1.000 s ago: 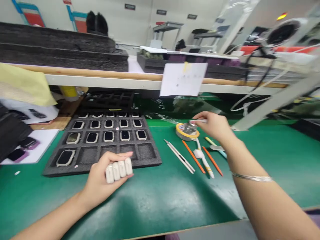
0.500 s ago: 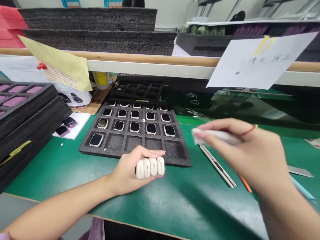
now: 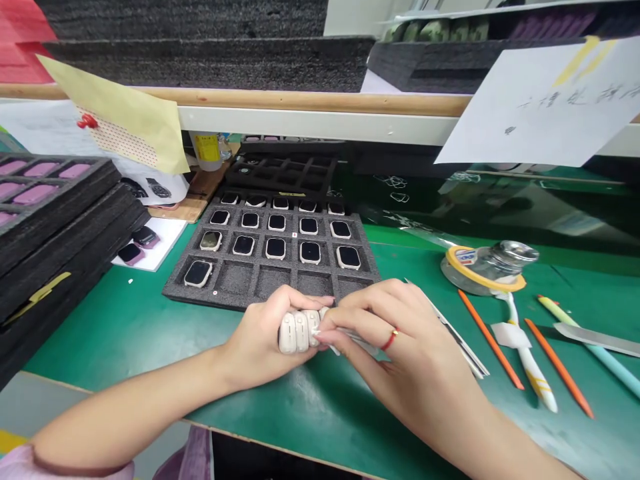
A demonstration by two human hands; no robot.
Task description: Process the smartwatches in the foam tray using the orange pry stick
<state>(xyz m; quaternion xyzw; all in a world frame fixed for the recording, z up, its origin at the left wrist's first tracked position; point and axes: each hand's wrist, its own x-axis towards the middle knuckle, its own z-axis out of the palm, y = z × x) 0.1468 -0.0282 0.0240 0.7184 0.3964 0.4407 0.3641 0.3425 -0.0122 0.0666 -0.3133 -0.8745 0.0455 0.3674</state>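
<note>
Watch cases (image 3: pixel 299 332), four abreast, sit clenched in your left hand (image 3: pixel 260 340) just off the foam tray (image 3: pixel 176 291); your right hand (image 3: pixel 400 347) pinches a slim tool (image 3: pixel 357 339), and a slip could scratch them or drop them.

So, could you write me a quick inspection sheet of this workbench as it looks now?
Surface: green mat on the bench.
Job's things: four cream pieces side by side; slim pale tool beside them.
Grips: left hand holds the cream pieces; right hand pinches the tool.
Clutter: foam tray of dark-faced watches; tape roll; glass jar; orange sticks.
Cables: nothing seen.
Surroundings: stacked dark foam trays; hanging paper note.
</note>
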